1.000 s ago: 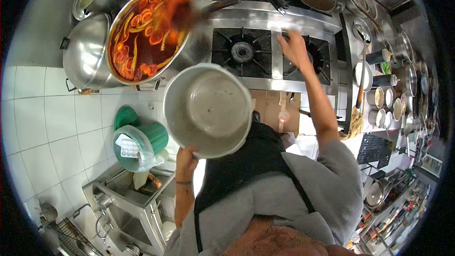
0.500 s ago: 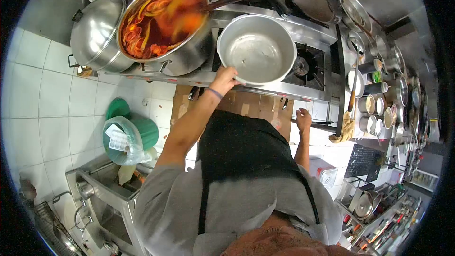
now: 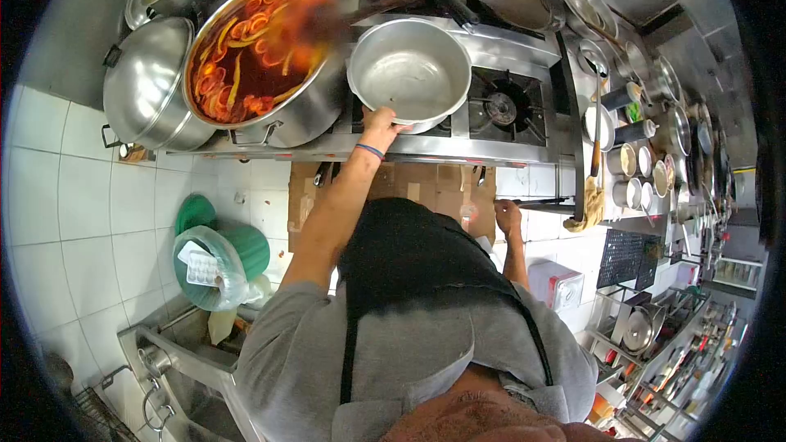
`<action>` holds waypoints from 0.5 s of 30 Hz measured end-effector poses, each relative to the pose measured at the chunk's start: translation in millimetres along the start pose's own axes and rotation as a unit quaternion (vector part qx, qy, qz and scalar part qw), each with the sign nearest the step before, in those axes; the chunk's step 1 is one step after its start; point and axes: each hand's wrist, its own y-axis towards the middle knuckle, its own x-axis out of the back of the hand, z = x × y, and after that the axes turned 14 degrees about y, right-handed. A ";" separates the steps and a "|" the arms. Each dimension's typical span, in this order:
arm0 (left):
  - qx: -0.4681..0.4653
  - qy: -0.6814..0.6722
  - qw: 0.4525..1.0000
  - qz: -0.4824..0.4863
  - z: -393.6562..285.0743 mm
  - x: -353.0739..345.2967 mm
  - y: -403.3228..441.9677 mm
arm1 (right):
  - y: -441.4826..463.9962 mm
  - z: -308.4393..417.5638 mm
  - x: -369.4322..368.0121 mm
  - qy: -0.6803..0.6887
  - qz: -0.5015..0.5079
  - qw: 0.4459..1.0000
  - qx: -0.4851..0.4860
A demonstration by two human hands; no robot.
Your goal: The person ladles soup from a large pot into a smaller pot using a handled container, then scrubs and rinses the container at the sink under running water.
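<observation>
At the far left, a domed stainless-steel pot with black knobs [image 3: 146, 86] leans against the wall side, with a steel sink [image 3: 196, 370] on the near left. Between them stands a round green plastic bin [image 3: 250, 247], lined with a clear bag. Farther off and to the right, a large stainless-steel pot [image 3: 315, 117] holds red broth with sliced pieces; a dark, blurred shape covers the broth's right side.

In the middle, the left hand [image 3: 379, 124], a thin band at its wrist, has its fingers closed on the near left edge of a round, pale grey metal pot [image 3: 409, 65]. This pot is over the steel gas stove [image 3: 467, 148], just right of the broth pot; whether its base touches the grate is hidden. A black burner grate [image 3: 502, 108] shows to its right.

Nearer and farther right, the right hand [image 3: 508, 214] is curled, low in front of the stove; I cannot tell whether it grips anything. Beyond it hangs a tan cloth [image 3: 585, 214] by a long wooden handle [image 3: 596, 151].
</observation>
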 end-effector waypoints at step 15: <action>0.032 -0.037 0.998 0.033 10.1 25.1 21.7 | -1.7 120.9 -20.7 0.035 0.216 0.970 0.103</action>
